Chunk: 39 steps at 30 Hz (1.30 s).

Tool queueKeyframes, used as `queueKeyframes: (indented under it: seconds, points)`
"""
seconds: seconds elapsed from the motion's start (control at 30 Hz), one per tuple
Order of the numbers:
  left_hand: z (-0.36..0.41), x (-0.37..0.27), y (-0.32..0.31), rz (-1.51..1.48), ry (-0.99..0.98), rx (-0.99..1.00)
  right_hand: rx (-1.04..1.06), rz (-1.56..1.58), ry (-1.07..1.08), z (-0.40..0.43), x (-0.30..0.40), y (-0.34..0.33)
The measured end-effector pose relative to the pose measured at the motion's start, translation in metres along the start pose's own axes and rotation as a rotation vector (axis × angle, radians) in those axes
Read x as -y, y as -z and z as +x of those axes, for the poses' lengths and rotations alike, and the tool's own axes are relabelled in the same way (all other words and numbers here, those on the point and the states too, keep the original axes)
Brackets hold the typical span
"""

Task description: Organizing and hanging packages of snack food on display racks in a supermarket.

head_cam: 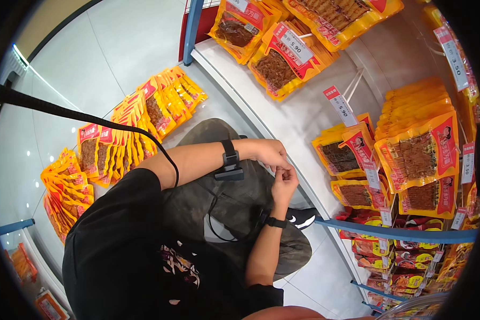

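My left hand (271, 154) reaches in from above, a black strap with a small device (229, 170) on its wrist. From below comes my right hand (285, 186), wearing a black wristband (277, 222). The fingertips of both hands meet in front of the white shelf edge (260, 124), above my bent knees. Whether something small is pinched between them is hidden by the curled fingers. Nearest on the shelf side are yellow snack packets (340, 152) hanging from hooks with price tags (340, 106).
Many yellow snack packets (132, 132) lie in overlapping rows on the tiled floor (100, 44) to my left. A black cable (84, 116) runs across to my left arm. A blue rail (400, 232) crosses the shelf at right, near red packets (368, 244).
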<state>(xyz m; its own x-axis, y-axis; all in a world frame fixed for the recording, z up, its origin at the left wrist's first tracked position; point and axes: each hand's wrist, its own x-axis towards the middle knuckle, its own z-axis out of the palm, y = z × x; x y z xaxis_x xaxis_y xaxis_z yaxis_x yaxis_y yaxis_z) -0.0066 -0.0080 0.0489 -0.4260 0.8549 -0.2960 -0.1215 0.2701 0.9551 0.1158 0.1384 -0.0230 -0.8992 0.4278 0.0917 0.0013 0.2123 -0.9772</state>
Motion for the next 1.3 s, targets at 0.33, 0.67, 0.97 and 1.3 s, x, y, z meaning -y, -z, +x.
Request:
queueKeyframes:
  seconds: [0.33,0.67,0.97,1.3]
  points:
    - [0.013,0.005,-0.005,0.036,-0.017,-0.018,-0.015,-0.091,0.099,0.008,-0.027,0.011]
    - [0.010,0.003,-0.005,0.018,0.063,-0.011,0.056,-0.041,0.051,0.006,-0.032,0.013]
    - [0.020,0.009,-0.004,0.017,0.063,0.059,-0.012,-0.172,0.159,0.018,-0.054,0.023]
    - [0.021,0.021,-0.003,-0.064,0.117,0.019,0.141,-0.097,0.053,0.016,-0.047,0.009]
